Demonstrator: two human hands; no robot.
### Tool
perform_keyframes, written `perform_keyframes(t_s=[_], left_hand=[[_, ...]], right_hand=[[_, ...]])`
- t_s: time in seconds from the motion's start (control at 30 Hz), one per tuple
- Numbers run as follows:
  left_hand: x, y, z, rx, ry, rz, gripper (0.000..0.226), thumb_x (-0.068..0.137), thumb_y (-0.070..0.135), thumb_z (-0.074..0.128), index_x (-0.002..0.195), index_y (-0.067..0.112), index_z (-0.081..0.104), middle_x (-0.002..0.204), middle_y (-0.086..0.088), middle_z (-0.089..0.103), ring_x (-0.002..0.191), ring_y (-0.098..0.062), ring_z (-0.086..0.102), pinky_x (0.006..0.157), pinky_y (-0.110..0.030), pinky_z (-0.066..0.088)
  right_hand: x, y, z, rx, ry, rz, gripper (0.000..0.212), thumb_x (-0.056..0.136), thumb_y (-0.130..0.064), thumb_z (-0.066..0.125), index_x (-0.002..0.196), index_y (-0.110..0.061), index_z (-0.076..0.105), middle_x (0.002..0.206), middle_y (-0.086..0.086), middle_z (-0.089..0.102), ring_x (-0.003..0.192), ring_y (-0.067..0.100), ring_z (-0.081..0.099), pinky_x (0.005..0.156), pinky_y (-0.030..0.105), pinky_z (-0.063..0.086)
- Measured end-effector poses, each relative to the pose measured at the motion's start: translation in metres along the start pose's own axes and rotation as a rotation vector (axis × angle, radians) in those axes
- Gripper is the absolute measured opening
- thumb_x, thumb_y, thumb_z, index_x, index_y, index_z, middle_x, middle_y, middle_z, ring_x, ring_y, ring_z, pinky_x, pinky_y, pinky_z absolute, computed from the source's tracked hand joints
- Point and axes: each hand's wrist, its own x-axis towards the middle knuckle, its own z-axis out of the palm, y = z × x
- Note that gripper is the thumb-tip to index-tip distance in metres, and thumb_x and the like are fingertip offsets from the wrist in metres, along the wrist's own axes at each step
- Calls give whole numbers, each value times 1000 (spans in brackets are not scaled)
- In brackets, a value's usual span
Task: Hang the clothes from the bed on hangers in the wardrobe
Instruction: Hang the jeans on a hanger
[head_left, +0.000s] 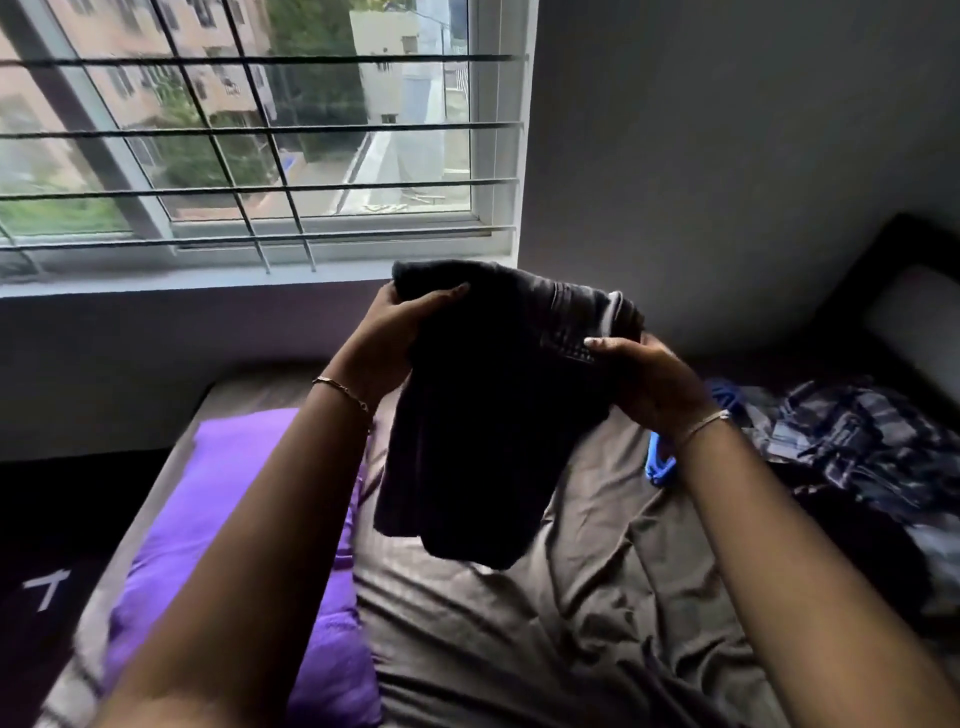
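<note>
I hold a folded pair of dark jeans (488, 415) up above the bed (587, 613), its lower part hanging free. My left hand (400, 332) grips the garment's upper left edge, thumb over the top. On the right side, my right hand (644, 374) pinches the waistband, thumb on the stitched part. A blue plastic hanger (658, 465) lies on the sheet, partly hidden behind my right wrist. A pile of checked and dark clothes (852, 447) lies at the right of the bed. No wardrobe is in view.
A purple pillow (208, 514) lies on the bed's left side, with a dark cloth (47, 587) beyond it at the left edge. A barred window (249, 135) fills the wall ahead. A dark headboard (904, 291) stands at the right.
</note>
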Motion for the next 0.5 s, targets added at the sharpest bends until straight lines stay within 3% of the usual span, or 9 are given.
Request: perform_keyframes(t_s=[0.07,0.13,0.23,0.33,0.4,0.5], left_hand=[[0,-7,9,-27,-20,-12,27,88,5,62,114,-3,63,97,-10,72,88,-20,69,79,-29,54],[-1,-14,24,-34,-36,-24,28,89,4,60,115,-5,62,94,-10,72,85,-19,69,77,-28,55],[-5,-23,53,-33,-78,-31,20,89,2,59,108,-2,64,86,-7,72,78,-17,69,73,-26,55],[-9,-31,93,-37,-100,-43,15,91,0,56,104,-1,63,81,-4,72,73,-14,69,69,-24,55],[-12,-39,121,-73,-115,-59,16,92,-1,54,105,-1,63,83,-5,73,75,-15,69,71,-25,56],[-15,-53,162,-153,-133,-108,19,94,0,50,110,0,61,89,-7,72,80,-16,69,77,-27,56]], right_hand=[[-11,-4,-11,-86,-60,8,49,84,6,56,133,7,49,125,24,60,115,32,60,98,36,49],[-23,-10,-25,-187,-37,15,49,86,8,57,134,7,47,127,21,60,118,30,59,99,35,49],[-42,-24,-44,-308,70,-62,41,87,11,55,127,9,53,118,17,66,108,26,65,88,29,53],[-46,-41,-73,-270,287,-159,40,82,11,58,122,6,55,103,9,70,93,19,68,80,28,55],[-42,-50,-96,-215,398,-183,53,78,8,63,129,6,51,105,10,68,94,21,68,81,31,55],[-33,-68,-128,-221,494,-197,51,82,13,57,131,2,52,105,8,69,93,20,68,79,31,55]])
